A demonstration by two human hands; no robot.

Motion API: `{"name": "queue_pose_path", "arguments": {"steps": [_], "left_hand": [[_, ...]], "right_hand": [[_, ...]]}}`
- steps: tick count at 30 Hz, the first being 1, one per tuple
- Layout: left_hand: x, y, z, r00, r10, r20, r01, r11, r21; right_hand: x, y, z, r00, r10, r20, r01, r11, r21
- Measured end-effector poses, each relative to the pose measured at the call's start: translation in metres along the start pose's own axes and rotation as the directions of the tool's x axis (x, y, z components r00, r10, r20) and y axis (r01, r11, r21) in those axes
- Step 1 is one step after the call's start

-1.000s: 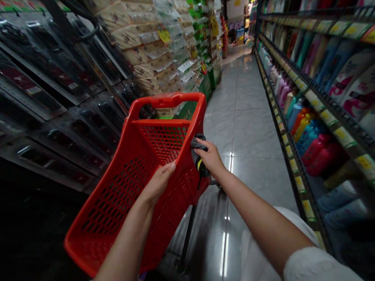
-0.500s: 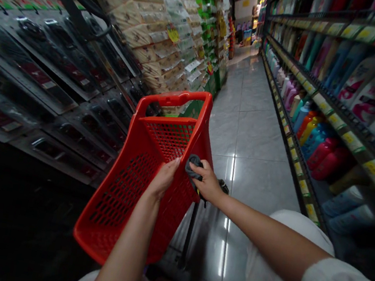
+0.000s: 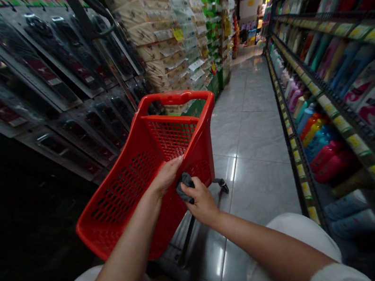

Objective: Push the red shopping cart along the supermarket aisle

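A red plastic shopping cart basket point(image 3: 159, 222) with perforated walls stands tilted in front of me on a dark metal frame. My left hand point(image 3: 166, 175) is closed on the rim of its right side wall, fingers over the edge. In my right hand point(image 3: 201, 201) is a bunched dark grey cloth point(image 3: 185, 185), pressed against the outside of that same wall, just below and right of my left hand. A black caster wheel point(image 3: 223, 185) shows beyond the right hand.
On the right runs a shelf point(image 3: 339, 115) of bottles with price tags. Stacked tissue packs point(image 3: 156, 25) and a rack of packaged belts point(image 3: 34, 67) line the left. The grey tiled floor point(image 3: 257, 133) leads down the aisle.
My right hand has slid the cloth down along the cart's outer wall and slightly to the left. My left hand keeps its grip on the rim.
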State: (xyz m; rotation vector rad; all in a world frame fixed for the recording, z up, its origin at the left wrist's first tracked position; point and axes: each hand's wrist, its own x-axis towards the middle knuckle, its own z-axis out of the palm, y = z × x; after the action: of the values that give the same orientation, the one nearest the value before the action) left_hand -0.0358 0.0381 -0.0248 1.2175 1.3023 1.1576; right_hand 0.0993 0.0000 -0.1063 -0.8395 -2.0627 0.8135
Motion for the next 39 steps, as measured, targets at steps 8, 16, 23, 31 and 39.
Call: {"name": "queue_pose_path", "arguments": {"steps": [8, 16, 23, 31, 39], "left_hand": [[-0.002, 0.002, 0.002, 1.000, 0.002, 0.006, -0.002, 1.000, -0.022], [-0.003, -0.001, 0.001, 0.999, -0.028, 0.030, 0.030, 0.998, -0.055], [0.000, 0.000, 0.001, 1.000, -0.005, -0.017, 0.005, 1.000, 0.012], [-0.001, 0.002, 0.003, 1.000, -0.003, 0.007, 0.003, 1.000, -0.024], [-0.008, 0.007, 0.005, 1.000, -0.020, 0.023, 0.021, 0.999, -0.044]], "right_hand": [[0.019, 0.012, -0.040, 0.991, -0.036, 0.127, 0.081, 0.924, -0.375], [0.048, 0.057, -0.043, 0.977, 0.135, -0.163, -0.167, 0.964, -0.205], [0.024, 0.027, -0.026, 0.997, -0.080, -0.002, 0.079, 0.982, -0.173], [0.033, 0.034, -0.035, 0.996, 0.045, -0.083, -0.061, 0.977, -0.204], [0.059, 0.057, -0.050, 0.823, 0.546, 0.160, -0.411, 0.375, 0.831]]}}
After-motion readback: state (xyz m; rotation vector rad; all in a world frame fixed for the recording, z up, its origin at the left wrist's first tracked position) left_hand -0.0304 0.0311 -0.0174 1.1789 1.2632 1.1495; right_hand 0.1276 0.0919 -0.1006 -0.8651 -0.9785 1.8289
